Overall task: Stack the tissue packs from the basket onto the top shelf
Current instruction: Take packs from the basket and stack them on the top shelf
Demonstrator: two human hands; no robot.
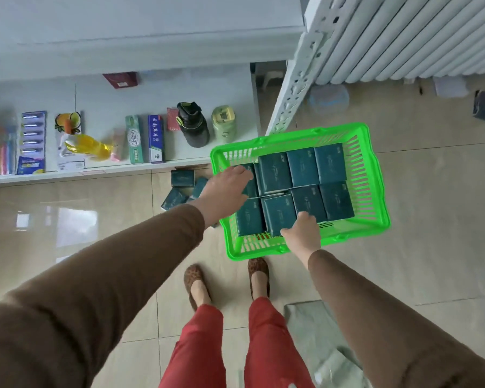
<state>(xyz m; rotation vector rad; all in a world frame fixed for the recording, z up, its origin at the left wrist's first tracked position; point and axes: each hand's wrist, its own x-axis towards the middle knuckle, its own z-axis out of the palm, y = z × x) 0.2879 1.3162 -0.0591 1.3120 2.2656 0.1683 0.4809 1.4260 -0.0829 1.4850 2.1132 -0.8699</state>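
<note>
I see the tissue packs (303, 166), dark teal, lying flat in two rows inside the green basket (373, 191), which sits on the tiled floor (431, 219) just ahead of my feet. My left hand (224, 189) reaches in over the basket's left rim, its fingers loosely spread and resting on the pack at the far-left end; I cannot tell whether they grip it. My right hand (303, 233) comes in over the near rim and pinches the near edge of a front-row pack (279, 212), thumb on top. More teal packs, the loose packs (179, 189), lie on the floor left of the basket, partly hidden behind my left wrist.

The low shelf (207, 152) runs along the left, its front edge close to the basket's far-left corner. On it stand a black bottle (192, 126) and a pale green bottle (223, 123) near its right end, then two upright toothpaste boxes (144, 140) with Chinese writing too small for me to read surely, a yellow bottle (88, 147) lying on its side, and a card of razors (32, 141). A white slotted shelf post (294, 88) rises just behind the basket. The upper shelf (123, 37) shows only as a pale blurred slab, cut off at the top. A grey cloth (314, 331) lies on the floor by my right leg.
</note>
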